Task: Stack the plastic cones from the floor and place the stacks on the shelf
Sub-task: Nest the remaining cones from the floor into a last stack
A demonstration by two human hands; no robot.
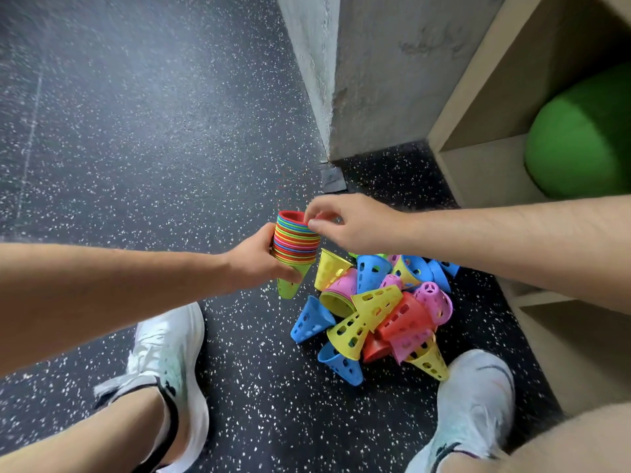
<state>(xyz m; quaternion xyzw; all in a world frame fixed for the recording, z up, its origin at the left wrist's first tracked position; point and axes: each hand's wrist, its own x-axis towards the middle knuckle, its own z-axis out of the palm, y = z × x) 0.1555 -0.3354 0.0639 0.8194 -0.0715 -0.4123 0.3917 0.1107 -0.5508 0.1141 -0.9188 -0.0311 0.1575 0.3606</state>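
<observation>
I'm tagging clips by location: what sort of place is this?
Likely a gym or sports-hall storage corner: speckled rubber floor, loose training cones and a stack of them, and a wooden shelf holding a green roller or ball.

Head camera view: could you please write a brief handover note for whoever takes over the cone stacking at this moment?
Left hand grips the stack of cones, wide ends up, above the floor.
Right hand pinches the rim of the top red cone on that stack.
Loose cones lie in a pile on the floor beside the shelf. No stack shows on the shelf, where a green roll sits.
Done: one tall stack built.
Left: nest the remaining pile, then set the stacks on the shelf.
</observation>
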